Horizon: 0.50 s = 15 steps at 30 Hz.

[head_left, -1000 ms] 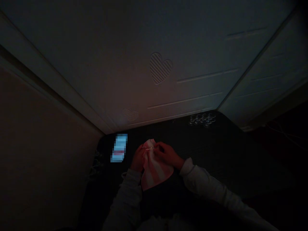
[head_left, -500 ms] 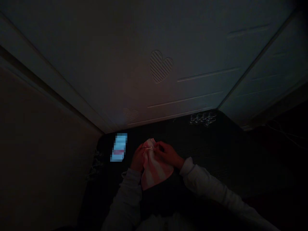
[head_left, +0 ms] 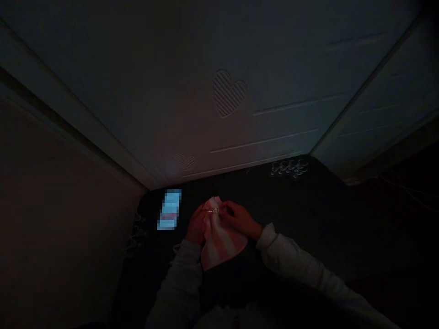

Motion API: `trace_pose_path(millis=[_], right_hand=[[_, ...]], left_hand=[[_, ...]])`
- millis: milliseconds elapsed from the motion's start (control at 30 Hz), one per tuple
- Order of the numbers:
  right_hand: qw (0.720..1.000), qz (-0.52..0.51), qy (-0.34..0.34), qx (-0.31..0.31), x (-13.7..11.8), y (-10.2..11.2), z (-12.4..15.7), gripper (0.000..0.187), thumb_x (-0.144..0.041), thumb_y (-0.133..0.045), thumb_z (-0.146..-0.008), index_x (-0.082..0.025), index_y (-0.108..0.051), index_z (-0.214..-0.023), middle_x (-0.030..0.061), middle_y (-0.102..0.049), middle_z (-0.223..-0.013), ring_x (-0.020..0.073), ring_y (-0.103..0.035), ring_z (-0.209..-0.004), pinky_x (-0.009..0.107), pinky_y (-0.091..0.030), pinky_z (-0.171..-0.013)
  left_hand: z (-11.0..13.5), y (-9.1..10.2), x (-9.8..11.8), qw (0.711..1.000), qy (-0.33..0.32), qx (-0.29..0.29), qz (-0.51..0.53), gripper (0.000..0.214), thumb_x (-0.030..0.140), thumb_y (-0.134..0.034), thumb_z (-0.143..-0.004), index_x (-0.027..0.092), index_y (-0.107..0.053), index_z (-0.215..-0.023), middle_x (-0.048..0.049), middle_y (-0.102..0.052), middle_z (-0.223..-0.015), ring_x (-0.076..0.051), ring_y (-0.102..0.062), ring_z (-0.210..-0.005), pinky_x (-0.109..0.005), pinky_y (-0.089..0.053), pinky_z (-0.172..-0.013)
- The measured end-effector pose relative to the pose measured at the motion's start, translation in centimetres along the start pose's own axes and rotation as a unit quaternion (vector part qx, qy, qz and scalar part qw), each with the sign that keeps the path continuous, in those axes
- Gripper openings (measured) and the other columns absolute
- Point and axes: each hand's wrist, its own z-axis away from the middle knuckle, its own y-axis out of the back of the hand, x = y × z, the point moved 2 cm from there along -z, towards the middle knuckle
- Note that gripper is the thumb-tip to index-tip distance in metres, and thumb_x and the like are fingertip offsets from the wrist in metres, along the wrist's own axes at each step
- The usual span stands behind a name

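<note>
Both hands are close together over a pink-and-white striped cloth (head_left: 224,244) that hangs down between them. My left hand (head_left: 196,227) is closed on the cloth's left side, its fingertips near a small, clear, shiny piece (head_left: 215,211). From the right, my right hand (head_left: 242,220) pinches at the same piece with thumb and forefinger bent, over the cloth's upper part. Dim light hides the fingertips and the exact kind of the shiny piece.
A lit, blurred phone-like screen (head_left: 169,210) lies left of my hands on the dark surface (head_left: 302,210). Several clear ring-topped pieces (head_left: 290,168) cluster at the back right, with similar ones (head_left: 137,233) at the left edge. A white panel with embossed hearts (head_left: 229,93) stands behind.
</note>
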Motion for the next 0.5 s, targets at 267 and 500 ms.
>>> trace_pose_path(millis=[267, 500], right_hand=[[1.0, -0.002, 0.01, 0.001, 0.02, -0.02, -0.04, 0.021, -0.032, -0.047, -0.079, -0.016, -0.053, -0.091, -0.0008, -0.053, -0.069, 0.0101, -0.047, -0.061, 0.021, -0.036, -0.055], [1.0, -0.009, 0.006, 0.0, -0.15, 0.05, 0.04, 0.022, -0.032, -0.048, -0.079, -0.016, -0.053, -0.092, -0.0006, -0.054, -0.07, 0.0102, -0.047, -0.061, 0.021, -0.036, -0.055]], left_hand=[[0.47, -0.55, 0.63, 1.0, 0.005, -0.015, 0.022, 0.026, 0.019, -0.061, -0.057, 0.012, -0.058, -0.081, -0.0012, -0.062, -0.07, -0.012, -0.056, -0.063, -0.023, -0.041, -0.06], [0.03, 0.03, 0.1, 1.0, -0.002, -0.007, 0.002, 0.019, 0.018, -0.061, -0.057, 0.013, -0.058, -0.075, -0.0003, -0.061, -0.068, -0.011, -0.055, -0.062, -0.022, -0.041, -0.059]])
